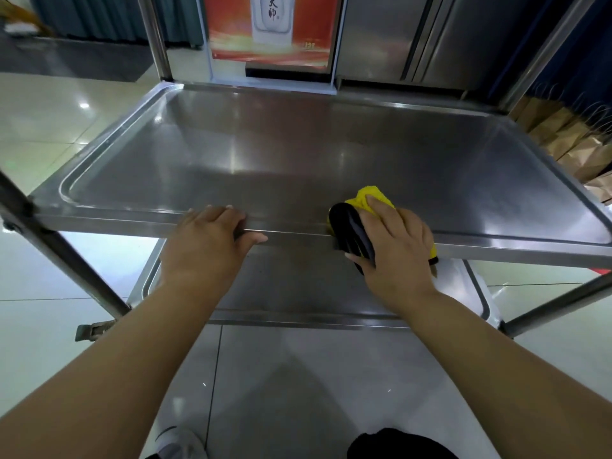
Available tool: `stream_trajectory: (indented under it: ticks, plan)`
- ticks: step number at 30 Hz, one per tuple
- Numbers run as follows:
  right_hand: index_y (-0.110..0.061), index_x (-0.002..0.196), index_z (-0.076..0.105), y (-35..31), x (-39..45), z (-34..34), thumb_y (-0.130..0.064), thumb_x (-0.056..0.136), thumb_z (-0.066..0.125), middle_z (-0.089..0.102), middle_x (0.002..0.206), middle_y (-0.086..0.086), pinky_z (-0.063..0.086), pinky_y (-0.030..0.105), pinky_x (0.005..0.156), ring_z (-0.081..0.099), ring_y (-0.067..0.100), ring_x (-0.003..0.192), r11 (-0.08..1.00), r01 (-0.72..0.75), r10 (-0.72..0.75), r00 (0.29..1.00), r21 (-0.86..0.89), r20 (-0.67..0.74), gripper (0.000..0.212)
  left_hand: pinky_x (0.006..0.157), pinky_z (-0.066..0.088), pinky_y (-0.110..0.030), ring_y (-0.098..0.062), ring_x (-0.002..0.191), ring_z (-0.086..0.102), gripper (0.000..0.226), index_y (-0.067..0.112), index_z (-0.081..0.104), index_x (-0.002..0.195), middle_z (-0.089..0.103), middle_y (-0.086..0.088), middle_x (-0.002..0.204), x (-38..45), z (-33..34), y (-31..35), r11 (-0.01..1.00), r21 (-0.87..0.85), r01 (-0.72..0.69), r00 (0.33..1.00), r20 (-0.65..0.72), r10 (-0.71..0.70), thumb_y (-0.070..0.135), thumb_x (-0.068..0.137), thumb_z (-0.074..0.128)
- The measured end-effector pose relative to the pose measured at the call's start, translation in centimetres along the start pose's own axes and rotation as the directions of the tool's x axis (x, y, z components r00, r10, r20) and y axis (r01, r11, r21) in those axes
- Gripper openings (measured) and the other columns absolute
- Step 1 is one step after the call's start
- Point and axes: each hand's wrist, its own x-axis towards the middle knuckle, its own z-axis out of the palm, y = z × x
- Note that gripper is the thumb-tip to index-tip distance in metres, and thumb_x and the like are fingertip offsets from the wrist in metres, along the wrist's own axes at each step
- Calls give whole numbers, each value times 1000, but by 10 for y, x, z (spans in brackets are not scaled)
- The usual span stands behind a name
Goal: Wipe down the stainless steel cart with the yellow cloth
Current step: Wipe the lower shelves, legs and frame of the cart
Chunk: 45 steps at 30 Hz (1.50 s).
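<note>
The stainless steel cart (298, 144) fills the middle of the view, its top tray bare and shiny, with a lower shelf (298, 286) under it. My right hand (394, 246) grips the yellow cloth (371, 197), which has a black and grey side, on the near rim of the top tray right of centre. The cloth hangs partly over the rim. My left hand (212, 236) rests on the same near rim left of centre, fingers over the edge and thumb along the front face.
Cart uprights stand at the far left (155, 34), far right (543, 51) and near left (59, 250). Brown paper bags (569, 140) lie right of the cart. A red poster stand (271, 38) and a steel fridge (414, 34) are behind it. Glossy tiled floor surrounds the cart.
</note>
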Motion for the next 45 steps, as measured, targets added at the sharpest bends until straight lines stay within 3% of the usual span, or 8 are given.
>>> stream_trajectory:
  ticks: [4, 14, 18, 23, 29, 38, 42, 45]
  plan:
    - [-26, 124, 41, 1, 4, -1, -23, 62, 86, 49, 138, 3, 38, 49, 90, 46, 37, 112, 1000, 5, -6, 1000, 11, 24, 76, 76, 48, -41, -33, 80, 61, 38, 7, 67, 87, 68, -13, 86, -2, 4, -2, 999, -9, -43, 997, -59, 42, 44, 80, 63]
    - [-26, 127, 39, 13, 23, 5, -26, 67, 83, 47, 139, 4, 36, 50, 90, 44, 38, 114, 999, 29, -31, 997, 33, 64, 75, 87, 42, -38, -27, 92, 54, 31, 12, 62, 93, 64, -6, 93, 5, 7, 0, 998, -55, 29, 998, -54, -32, 41, 90, 54]
    - [-19, 130, 47, 33, 32, 1, -27, 69, 83, 45, 142, 6, 34, 54, 93, 45, 42, 117, 1000, -11, 7, 987, 26, 158, 71, 81, 45, -39, -30, 89, 58, 21, 9, 65, 87, 67, -8, 91, 8, 17, 15, 998, -66, -2, 995, -95, -4, 29, 88, 62]
    - [-16, 135, 48, 40, 37, -3, -28, 75, 79, 36, 149, 5, 26, 52, 101, 36, 41, 124, 997, -82, 81, 974, -5, 212, 68, 59, 49, -31, -29, 64, 64, 15, 8, 68, 74, 68, -8, 72, 11, 26, 28, 997, 7, -74, 983, -168, 74, 19, 73, 79]
    - [-29, 144, 29, -26, 42, 9, -37, 87, 63, 12, 157, -6, 12, 43, 108, 18, 33, 132, 999, -28, 15, 963, 45, 268, 67, 63, 55, -45, -33, 72, 69, 21, 5, 72, 81, 72, -12, 83, 7, 28, 25, 995, 37, -90, 987, -127, 94, 14, 67, 83]
    - [-19, 134, 42, 14, 28, 5, -25, 58, 89, 47, 141, 7, 43, 50, 89, 52, 40, 109, 999, 40, -43, 990, 27, 132, 90, 69, 53, -41, -35, 90, 67, 26, 7, 71, 103, 71, -11, 103, 4, 19, 13, 995, 0, -101, 993, -59, 101, 24, 83, 69]
    - [-15, 132, 43, 31, 17, 2, -26, 59, 88, 48, 139, 10, 42, 52, 91, 50, 41, 110, 999, -1, 4, 996, -33, 84, 87, 56, 49, -36, -34, 70, 66, 24, 9, 71, 94, 71, -10, 86, 1, 16, 15, 994, -49, -101, 990, -107, 95, 29, 81, 70]
    - [-14, 126, 47, 13, 16, 7, -27, 61, 87, 50, 135, 14, 39, 58, 91, 48, 48, 109, 995, -96, 99, 992, -37, 78, 78, 60, 43, -34, -33, 77, 62, 25, 10, 69, 96, 68, -8, 88, 2, 19, 21, 994, -104, -18, 996, -90, 9, 32, 86, 64]
